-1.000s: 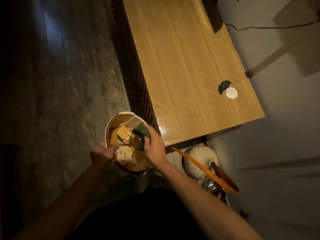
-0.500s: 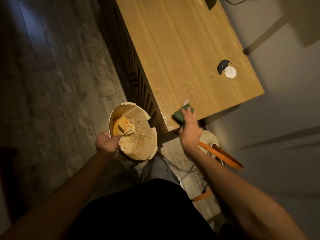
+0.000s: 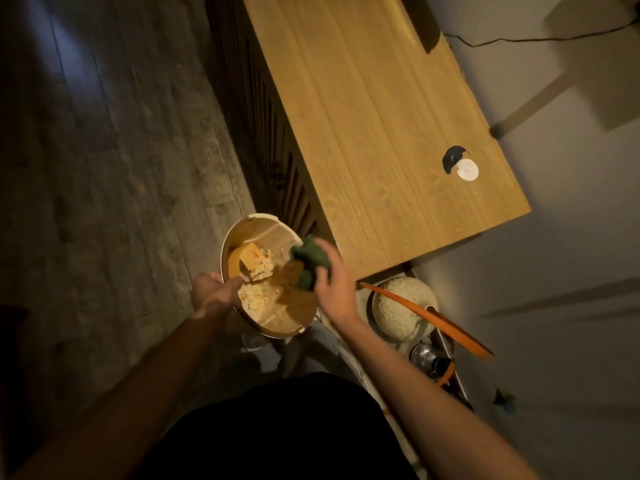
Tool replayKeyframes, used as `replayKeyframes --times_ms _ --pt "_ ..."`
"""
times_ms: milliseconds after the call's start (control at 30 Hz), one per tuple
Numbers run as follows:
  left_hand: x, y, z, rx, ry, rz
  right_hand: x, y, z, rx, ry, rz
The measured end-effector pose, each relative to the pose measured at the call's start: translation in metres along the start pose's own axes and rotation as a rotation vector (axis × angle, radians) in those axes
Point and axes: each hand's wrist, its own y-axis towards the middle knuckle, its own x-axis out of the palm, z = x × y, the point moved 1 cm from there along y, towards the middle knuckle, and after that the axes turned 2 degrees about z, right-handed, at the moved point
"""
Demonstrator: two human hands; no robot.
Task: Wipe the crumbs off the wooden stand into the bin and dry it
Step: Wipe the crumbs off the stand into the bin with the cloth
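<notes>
Grained wooden stand (image 3: 374, 140); right hand (image 3: 334, 289) fingers pinch crumpled green cloth (image 3: 310, 265) over round bin (image 3: 227, 244).

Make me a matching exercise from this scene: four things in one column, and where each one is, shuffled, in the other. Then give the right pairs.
Things:
1. green cloth
2. bin
3. white disc
4. yellow box

Places:
A. lying on top of the wooden stand, near its far right edge
B. inside the bin, among the crumbs
C. bunched in the right hand, over the bin's opening
D. held by its rim in the left hand, beside the stand's near corner

Pairs: 1-C, 2-D, 3-A, 4-B
</notes>
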Motion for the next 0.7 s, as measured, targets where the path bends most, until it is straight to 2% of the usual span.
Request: replayKeyframes --times_ms 100,167,200,333,433,533,600,700 --pt "-0.002 0.002 0.007 0.044 0.006 0.023 -0.059 0.062 0.006 0.026 -0.063 0.245" --pt "-0.006 0.006 0.012 0.008 0.008 0.044 -0.097 0.108 0.019 0.119 -0.127 0.393" --pt "-0.008 0.01 0.015 -0.019 0.002 0.053 -0.113 0.13 0.028 0.189 -0.165 0.414" --pt "-0.015 0.023 0.019 -0.075 0.013 0.072 -0.126 0.166 0.055 0.384 -0.322 0.288" --pt "-0.016 0.026 0.025 -0.086 -0.004 0.084 -0.079 0.141 0.041 0.301 -0.432 0.318" --pt "-0.015 0.023 0.035 -0.04 -0.036 0.031 -0.013 0.095 0.006 0.158 -0.513 0.253" --pt "-0.017 0.023 0.042 -0.005 -0.041 0.013 0.029 0.073 -0.018 0.044 -0.451 0.074" --pt "-0.026 0.027 0.051 -0.04 -0.082 0.02 0.075 0.059 -0.048 0.034 -0.253 -0.21"
